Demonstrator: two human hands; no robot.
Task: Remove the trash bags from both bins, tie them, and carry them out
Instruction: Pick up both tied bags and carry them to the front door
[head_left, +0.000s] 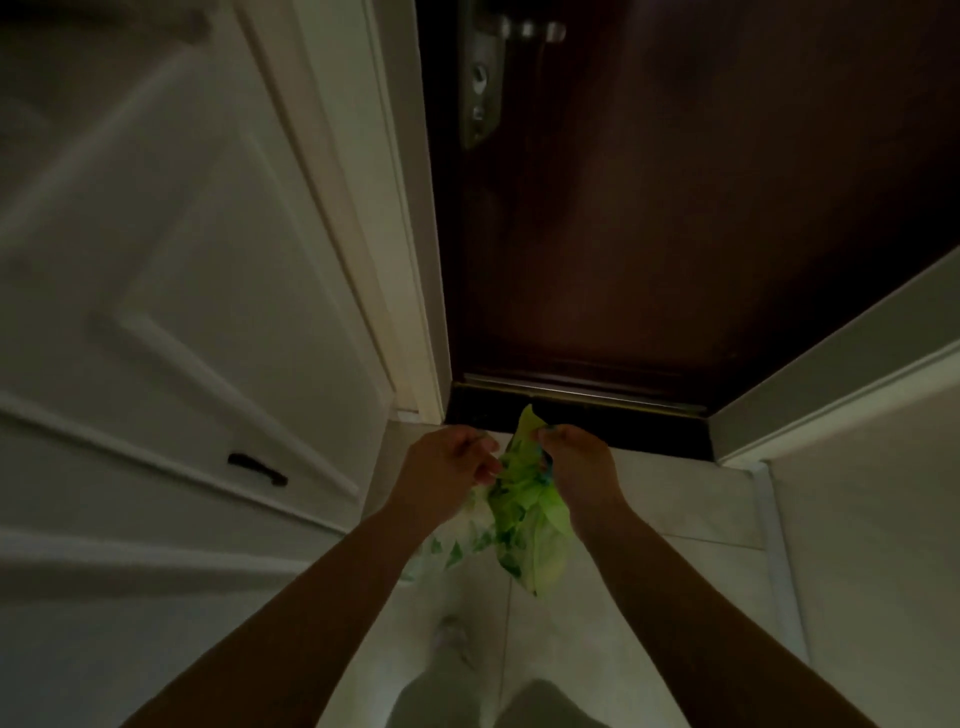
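Near a dark closed door (675, 208), left hand (447, 467) and right hand (576, 467) pinch a green trash bag's (530, 525) neck, apparently mid-tying; next, likely cinching the knot.

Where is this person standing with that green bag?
Probably a home's entryway. A dark wooden door with a metal handle stands ahead, a white panelled cupboard to the left, pale floor tiles underfoot.

Two bare forearms, no sleeves in view, no watch, rings or bands visible. Left hand (448, 464) and right hand (579, 462) ungloved. Pale, light-coloured trousers (545, 701) at bottom edge. Light shoe (457, 636), blurred, details unclear in dim light.
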